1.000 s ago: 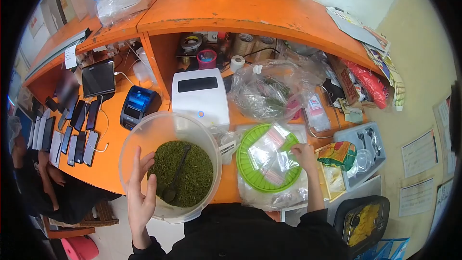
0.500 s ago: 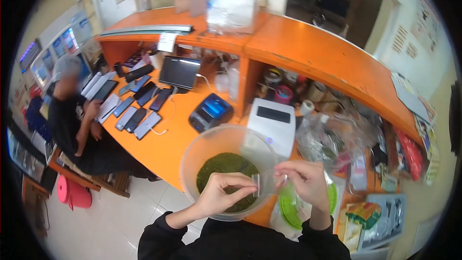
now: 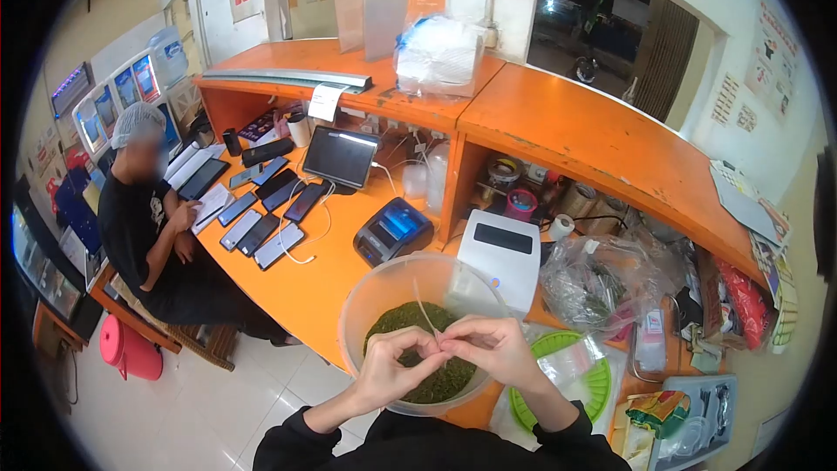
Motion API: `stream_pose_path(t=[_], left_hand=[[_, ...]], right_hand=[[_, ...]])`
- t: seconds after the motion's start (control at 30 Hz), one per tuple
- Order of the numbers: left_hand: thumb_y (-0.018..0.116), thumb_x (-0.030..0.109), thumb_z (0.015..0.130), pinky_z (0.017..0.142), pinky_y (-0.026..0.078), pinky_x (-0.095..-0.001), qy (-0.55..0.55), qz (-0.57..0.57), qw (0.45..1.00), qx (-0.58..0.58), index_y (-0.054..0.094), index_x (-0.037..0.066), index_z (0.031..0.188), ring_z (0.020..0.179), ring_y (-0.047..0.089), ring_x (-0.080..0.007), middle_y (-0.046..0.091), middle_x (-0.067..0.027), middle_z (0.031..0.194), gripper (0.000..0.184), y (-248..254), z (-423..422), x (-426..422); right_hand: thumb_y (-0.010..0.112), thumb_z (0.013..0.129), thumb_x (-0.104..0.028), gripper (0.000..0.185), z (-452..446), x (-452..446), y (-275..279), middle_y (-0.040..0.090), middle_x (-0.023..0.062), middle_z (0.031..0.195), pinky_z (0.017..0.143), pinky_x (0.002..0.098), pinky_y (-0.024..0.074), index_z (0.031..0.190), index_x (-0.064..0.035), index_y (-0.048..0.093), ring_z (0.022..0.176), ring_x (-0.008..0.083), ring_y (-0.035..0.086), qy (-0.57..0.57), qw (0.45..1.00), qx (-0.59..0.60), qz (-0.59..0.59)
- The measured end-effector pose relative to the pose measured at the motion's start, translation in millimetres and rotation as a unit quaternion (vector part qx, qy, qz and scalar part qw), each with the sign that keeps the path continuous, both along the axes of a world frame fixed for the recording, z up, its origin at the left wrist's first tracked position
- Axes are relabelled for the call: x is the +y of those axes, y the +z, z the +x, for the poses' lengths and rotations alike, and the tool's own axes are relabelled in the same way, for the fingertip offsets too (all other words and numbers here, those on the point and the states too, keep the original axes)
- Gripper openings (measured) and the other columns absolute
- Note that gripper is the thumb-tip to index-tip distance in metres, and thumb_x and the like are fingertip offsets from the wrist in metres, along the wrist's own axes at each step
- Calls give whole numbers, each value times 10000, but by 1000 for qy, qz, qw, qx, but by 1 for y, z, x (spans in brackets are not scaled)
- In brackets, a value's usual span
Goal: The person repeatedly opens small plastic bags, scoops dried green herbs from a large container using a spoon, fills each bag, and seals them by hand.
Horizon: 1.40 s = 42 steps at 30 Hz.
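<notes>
Both hands meet over a clear round tub (image 3: 356, 314) of chopped green herbs (image 3: 403, 316). The fingers of my left hand (image 3: 394, 368) and my right hand (image 3: 495, 351) pinch a small clear plastic bag (image 3: 425, 307) between them, seen nearly edge-on. Right of the tub, a bright green round lid or tray (image 3: 597, 391) carries more clear plastic bags (image 3: 575, 358).
A white machine (image 3: 499, 260) and a black-and-blue printer (image 3: 392, 234) stand behind the tub. Several phones (image 3: 279, 246) and a tablet (image 3: 340, 157) lie leftward, where a person in a hair net (image 3: 139, 218) sits. A grey cutlery tray (image 3: 711, 419) is at the right.
My two hands have come together over the tub, with a small bag now between the fingers. The view has swung left, bringing the seated person into sight.
</notes>
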State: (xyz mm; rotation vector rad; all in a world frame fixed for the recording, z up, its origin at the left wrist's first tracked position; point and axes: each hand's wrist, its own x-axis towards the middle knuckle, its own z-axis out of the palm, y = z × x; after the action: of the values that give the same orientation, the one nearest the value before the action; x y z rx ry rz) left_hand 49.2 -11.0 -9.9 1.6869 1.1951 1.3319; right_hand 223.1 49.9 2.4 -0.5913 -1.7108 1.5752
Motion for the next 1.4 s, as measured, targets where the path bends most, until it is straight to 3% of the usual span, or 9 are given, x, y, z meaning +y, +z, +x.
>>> stream_pose_path(t=[0.13, 0.33, 0.47, 0.73, 0.9, 1.07, 1.17, 1.27, 1.4], left_hand=[[632, 13, 785, 614, 466, -278, 1, 16, 1000, 9, 583, -25, 786, 685, 594, -168, 595, -107, 716, 61, 6, 4, 3], [596, -22, 769, 520, 417, -295, 112, 141, 978, 106, 565, -15, 731, 555, 548, -234, 551, -133, 649, 49, 6, 12, 10], [605, -48, 748, 490, 400, -313, 206, 151, 956, 145, 553, -5, 711, 533, 514, -223, 517, -110, 623, 77, 14, 12, 9], [673, 19, 696, 480, 403, -331, 136, 237, 934, 232, 545, 37, 655, 546, 496, -236, 507, -79, 607, 136, 8, 9, 6], [641, -13, 762, 651, 462, -253, 179, 138, 974, 10, 443, 52, 1166, 744, 578, -184, 581, -88, 888, 455, 19, -14, 13], [579, -57, 826, 721, 480, -245, -16, -114, 934, -338, 240, 66, 1331, 894, 564, -127, 496, -135, 1142, 621, 3, -41, 13], [693, 38, 779, 803, 465, -306, 126, 14, 960, -249, 282, 74, 1335, 961, 560, -171, 507, -131, 1133, 692, 1, -41, 14], [781, 175, 690, 915, 382, -378, 174, 209, 951, 148, 367, 86, 1312, 1005, 548, -238, 538, -112, 1116, 752, 31, -33, 7], [813, 285, 584, 964, 287, -420, 117, 176, 932, 295, 536, 90, 1191, 1055, 531, -226, 560, -73, 1122, 695, 27, -26, 2]], right_hand=[[656, 793, -3, 134, -2, -4, -5, 634, 64, 894, 745, 248, 489, 914, 31, 609, 810, 106, 607, -23, 996, 54, -62], [670, 695, 73, 141, -21, -17, -16, 616, 132, 844, 682, 254, 495, 765, 12, 563, 775, 194, 621, -292, 874, -54, 386], [670, 663, 96, 216, -21, -14, -7, 571, 120, 950, 641, 268, 495, 852, 15, 605, 749, 214, 592, -347, 818, -54, 457], [646, 733, 18, 271, -23, -6, 6, 565, 128, 1006, 690, 306, 484, 1002, 18, 613, 831, 254, 592, -236, 858, -138, 435], [669, 731, 48, 210, -6, 4, 21, 572, 119, 1038, 736, 266, 490, 938, 38, 634, 953, 179, 574, -71, 967, -83, 230], [663, 714, 101, 265, -5, 13, 18, 460, 68, 1150, 831, 276, 503, 972, 68, 609, 974, 137, 550, 23, 991, -47, 121], [684, 716, 57, 262, -6, 18, 22, 442, 67, 1148, 792, 265, 496, 968, 36, 618, 953, 133, 560, 4, 982, -103, 159], [716, 733, -79, 209, -15, 15, 39, 467, 71, 1117, 650, 272, 460, 904, -25, 610, 790, 147, 565, -14, 951, -159, 263], [703, 732, -61, 158, -33, 20, 37, 457, 88, 1112, 679, 275, 458, 831, -31, 583, 784, 157, 564, 15, 934, -145, 326]])
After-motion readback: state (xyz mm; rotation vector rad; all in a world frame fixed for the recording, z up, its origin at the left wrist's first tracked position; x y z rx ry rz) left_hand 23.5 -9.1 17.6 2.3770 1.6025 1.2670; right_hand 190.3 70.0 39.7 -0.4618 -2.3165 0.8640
